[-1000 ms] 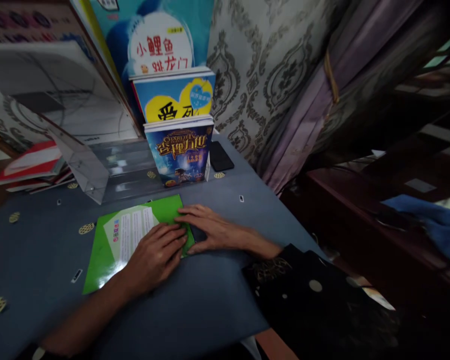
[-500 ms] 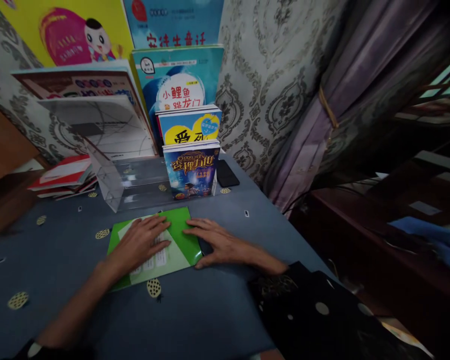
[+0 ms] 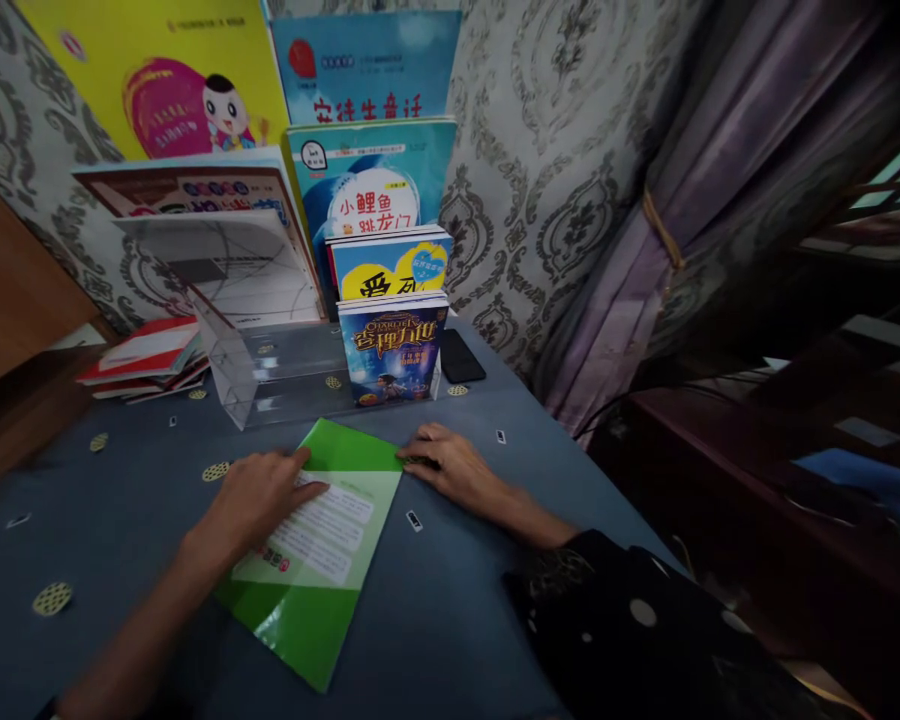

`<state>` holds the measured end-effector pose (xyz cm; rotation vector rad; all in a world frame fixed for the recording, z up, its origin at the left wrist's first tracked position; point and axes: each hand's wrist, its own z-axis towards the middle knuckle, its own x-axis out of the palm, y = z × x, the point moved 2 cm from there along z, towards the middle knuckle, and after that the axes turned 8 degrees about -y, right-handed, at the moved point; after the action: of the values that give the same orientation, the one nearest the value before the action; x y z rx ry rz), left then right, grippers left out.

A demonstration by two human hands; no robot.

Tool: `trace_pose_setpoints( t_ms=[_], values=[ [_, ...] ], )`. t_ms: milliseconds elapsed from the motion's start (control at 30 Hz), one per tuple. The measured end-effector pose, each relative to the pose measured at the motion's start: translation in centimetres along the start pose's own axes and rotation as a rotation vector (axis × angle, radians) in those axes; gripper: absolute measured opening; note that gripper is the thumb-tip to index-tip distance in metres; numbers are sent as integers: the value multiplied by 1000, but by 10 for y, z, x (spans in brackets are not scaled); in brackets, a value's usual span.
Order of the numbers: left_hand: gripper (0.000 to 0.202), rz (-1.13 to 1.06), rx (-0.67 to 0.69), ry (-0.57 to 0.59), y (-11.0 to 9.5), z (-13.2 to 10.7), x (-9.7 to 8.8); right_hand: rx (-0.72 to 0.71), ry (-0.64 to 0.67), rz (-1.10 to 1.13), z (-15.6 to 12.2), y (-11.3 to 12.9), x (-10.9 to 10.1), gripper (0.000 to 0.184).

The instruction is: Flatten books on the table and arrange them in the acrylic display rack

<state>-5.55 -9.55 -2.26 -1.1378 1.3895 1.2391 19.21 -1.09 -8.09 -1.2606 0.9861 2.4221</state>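
Observation:
A green book with a pale text panel lies turned at an angle on the blue tablecloth, its print upside down to me. My left hand grips its left edge, thumb across the cover and the other fingers bent along the side. At the upper right corner, my right hand has its fingers curled and pinched on the book. Just beyond stands a clear acrylic book rack, with a dark blue book upright in its front right part.
More books stand behind in the rack, including a blue and yellow book, a teal book and a tall yellow book. Red-covered books are stacked left of it. A black phone lies on its right. A purple curtain hangs beside the table.
The green book has turned from lying crosswise to pointing away from me. My right hand has gone from spread fingers to a pinch at its corner. The view has shifted slightly.

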Motion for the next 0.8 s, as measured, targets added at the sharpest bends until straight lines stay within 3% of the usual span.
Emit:
trace_pose_setpoints(
  t_ms=[233, 367, 533, 800],
  values=[
    [44, -55, -98, -19, -6, 6, 6, 58, -56, -68, 11, -2, 12, 22],
    [44, -87, -153, -39, -7, 11, 11, 16, -91, -118, 27, -8, 21, 24],
    [44, -84, -187, -73, -4, 15, 19, 16, -43, -221, 44, -10, 26, 30],
    [46, -87, -211, -86, 0, 19, 20, 81, 23, -346, 47, -2, 27, 38]
  ],
)
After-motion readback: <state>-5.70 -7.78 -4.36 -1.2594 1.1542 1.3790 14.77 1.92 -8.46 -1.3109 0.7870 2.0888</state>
